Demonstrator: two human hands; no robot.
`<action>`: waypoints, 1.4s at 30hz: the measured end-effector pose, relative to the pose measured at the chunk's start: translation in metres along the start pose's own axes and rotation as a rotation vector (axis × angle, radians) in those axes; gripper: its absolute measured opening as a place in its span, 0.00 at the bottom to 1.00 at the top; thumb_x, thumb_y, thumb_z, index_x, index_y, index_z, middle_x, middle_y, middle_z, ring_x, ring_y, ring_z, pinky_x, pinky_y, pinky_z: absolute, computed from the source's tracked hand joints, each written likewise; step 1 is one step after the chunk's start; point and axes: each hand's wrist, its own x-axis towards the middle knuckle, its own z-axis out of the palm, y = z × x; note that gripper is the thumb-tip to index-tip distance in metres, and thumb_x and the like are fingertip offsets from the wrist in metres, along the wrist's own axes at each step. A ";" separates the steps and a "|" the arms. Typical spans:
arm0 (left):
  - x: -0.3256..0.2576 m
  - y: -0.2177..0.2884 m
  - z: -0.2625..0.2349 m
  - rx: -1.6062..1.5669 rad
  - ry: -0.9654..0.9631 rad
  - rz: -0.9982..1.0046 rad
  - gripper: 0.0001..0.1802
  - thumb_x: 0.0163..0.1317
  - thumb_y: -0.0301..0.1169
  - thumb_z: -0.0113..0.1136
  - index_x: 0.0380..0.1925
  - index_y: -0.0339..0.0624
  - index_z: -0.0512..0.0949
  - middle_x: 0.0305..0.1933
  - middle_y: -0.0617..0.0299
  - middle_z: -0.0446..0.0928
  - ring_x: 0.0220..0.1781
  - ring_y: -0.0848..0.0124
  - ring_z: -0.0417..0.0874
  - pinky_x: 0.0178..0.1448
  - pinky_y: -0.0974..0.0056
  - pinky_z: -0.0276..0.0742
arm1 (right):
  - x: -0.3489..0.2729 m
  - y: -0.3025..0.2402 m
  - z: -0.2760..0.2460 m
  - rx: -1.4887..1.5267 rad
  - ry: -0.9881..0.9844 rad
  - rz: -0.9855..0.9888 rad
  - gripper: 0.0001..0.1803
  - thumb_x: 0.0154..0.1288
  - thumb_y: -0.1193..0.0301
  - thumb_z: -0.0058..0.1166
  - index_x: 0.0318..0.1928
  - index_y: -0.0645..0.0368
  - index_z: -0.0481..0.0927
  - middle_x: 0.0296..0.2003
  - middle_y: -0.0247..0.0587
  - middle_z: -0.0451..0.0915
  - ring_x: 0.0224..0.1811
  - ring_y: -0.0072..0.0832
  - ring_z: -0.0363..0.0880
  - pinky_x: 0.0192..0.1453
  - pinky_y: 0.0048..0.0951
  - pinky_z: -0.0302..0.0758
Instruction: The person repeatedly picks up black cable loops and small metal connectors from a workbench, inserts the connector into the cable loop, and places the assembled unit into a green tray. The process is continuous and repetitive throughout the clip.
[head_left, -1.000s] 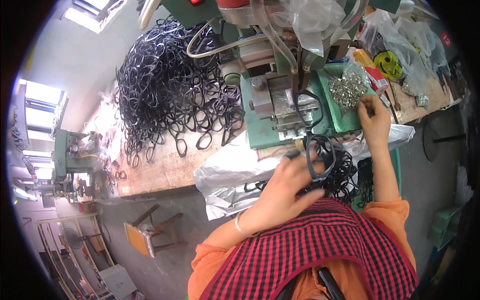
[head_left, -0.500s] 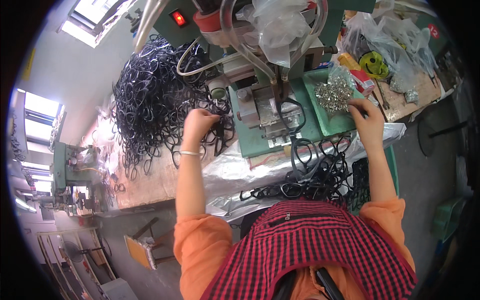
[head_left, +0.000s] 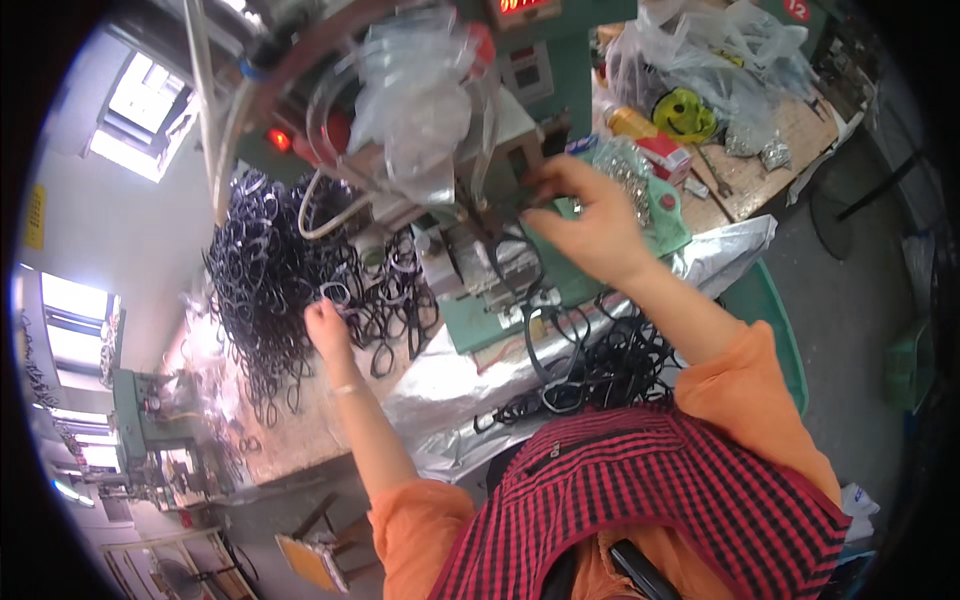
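At the green metal bench press (head_left: 470,325), the right hand (head_left: 595,225) reaches across from its right side, palm down, the thumb set apart from half-bent, blurred fingers beneath its head; whether they pinch anything cannot be told. The left hand (head_left: 326,328), wrist raised, curls its fingers left of the press, at the edge of a tangled mound of glossy black plastic eyeglass frames (head_left: 260,290); a hold on one cannot be confirmed. One black eyeglass frame (head_left: 530,345) hangs at the press's front, its upper rim over the metal fixture. A looser heap of black frames (head_left: 620,365) lies before the press on crinkled silver foil (head_left: 440,385). Right of it, the right hand partly blocks a green plastic tray (head_left: 665,235) and shiny metal bits (head_left: 630,170). A crumpled translucent plastic bag (head_left: 410,110) covers part of the press's head.
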 end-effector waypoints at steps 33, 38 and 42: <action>-0.193 0.272 0.039 -0.172 -0.243 1.522 0.13 0.49 0.27 0.73 0.34 0.43 0.79 0.45 0.58 0.87 0.37 0.62 0.83 0.41 0.59 0.87 | -0.036 0.080 -0.085 -0.338 0.304 0.083 0.21 0.62 0.78 0.60 0.58 0.61 0.81 0.50 0.42 0.86 0.52 0.31 0.83 0.61 0.32 0.76; -0.193 0.263 0.043 -0.199 -0.258 1.483 0.13 0.49 0.27 0.74 0.34 0.44 0.80 0.45 0.59 0.88 0.41 0.61 0.84 0.45 0.57 0.88 | -0.071 0.071 -0.071 -0.807 0.126 0.050 0.06 0.57 0.72 0.67 0.35 0.56 0.87 0.38 0.40 0.83 0.47 0.45 0.80 0.56 0.43 0.76; -0.198 0.255 0.041 -0.235 -0.255 1.429 0.13 0.49 0.24 0.72 0.36 0.43 0.81 0.49 0.57 0.87 0.43 0.60 0.82 0.52 0.53 0.87 | -0.062 0.076 -0.051 -0.941 0.158 0.073 0.04 0.55 0.71 0.67 0.31 0.55 0.86 0.35 0.41 0.82 0.46 0.44 0.80 0.53 0.43 0.77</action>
